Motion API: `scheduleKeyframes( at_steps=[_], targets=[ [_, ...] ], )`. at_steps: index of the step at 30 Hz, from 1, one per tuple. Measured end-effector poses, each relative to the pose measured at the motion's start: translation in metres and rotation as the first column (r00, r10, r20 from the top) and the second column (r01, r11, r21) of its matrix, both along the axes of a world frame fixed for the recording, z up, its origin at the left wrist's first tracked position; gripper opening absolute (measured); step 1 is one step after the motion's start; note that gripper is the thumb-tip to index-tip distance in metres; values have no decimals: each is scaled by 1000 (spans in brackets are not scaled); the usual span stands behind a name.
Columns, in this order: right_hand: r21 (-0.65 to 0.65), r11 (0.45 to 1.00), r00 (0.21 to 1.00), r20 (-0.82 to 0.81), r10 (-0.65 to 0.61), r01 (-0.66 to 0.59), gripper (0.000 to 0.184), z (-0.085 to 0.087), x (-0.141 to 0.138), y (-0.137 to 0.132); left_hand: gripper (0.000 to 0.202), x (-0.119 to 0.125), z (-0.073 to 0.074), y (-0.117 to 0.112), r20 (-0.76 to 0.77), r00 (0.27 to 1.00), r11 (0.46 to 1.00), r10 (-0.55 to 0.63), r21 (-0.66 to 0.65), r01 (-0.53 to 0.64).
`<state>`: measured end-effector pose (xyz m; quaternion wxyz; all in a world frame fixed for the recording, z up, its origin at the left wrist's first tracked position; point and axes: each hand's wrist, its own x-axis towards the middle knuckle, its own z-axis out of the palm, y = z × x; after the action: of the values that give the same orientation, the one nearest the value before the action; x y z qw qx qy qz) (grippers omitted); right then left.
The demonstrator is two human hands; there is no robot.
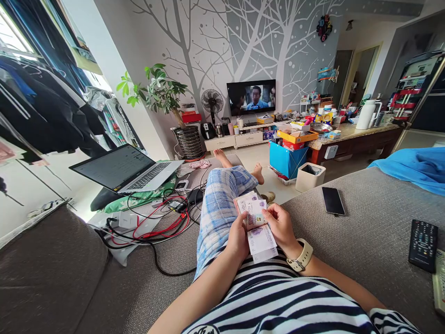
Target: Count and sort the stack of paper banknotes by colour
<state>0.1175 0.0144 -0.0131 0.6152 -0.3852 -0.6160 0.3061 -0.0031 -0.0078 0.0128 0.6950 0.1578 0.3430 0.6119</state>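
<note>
Both hands meet over my lap around several purple-and-white banknotes [261, 239], fanned so that they overlap. My left hand [239, 235] is closed on the notes from the left, its thumb pressed on their face. From the right, my right hand [281, 228] pinches the top note [256, 211], which shows a figure 5, between thumb and fingers. Two notes hang lower, toward my striped shirt [278, 297]. A cream-strapped watch [301, 256] is on my right wrist. Beneath the notes lie my blue checked trousers [219, 195].
On the sofa [375, 222], a phone [333, 201] and a black remote [423, 245] lie to the right. At left are a laptop [153, 176] and tangled cables [163, 232]. A bin [310, 176] and blue box [287, 158] stand beyond, by a loaded table [347, 139].
</note>
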Motion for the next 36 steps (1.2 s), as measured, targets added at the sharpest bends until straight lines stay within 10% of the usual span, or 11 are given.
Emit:
scheduleKeyframes(
  at_steps=[36],
  targets=[
    [27, 997, 997, -26, 79, -78, 27, 3, 0, -6, 35, 0, -2, 2, -44, 998, 997, -46, 56, 49]
  ],
)
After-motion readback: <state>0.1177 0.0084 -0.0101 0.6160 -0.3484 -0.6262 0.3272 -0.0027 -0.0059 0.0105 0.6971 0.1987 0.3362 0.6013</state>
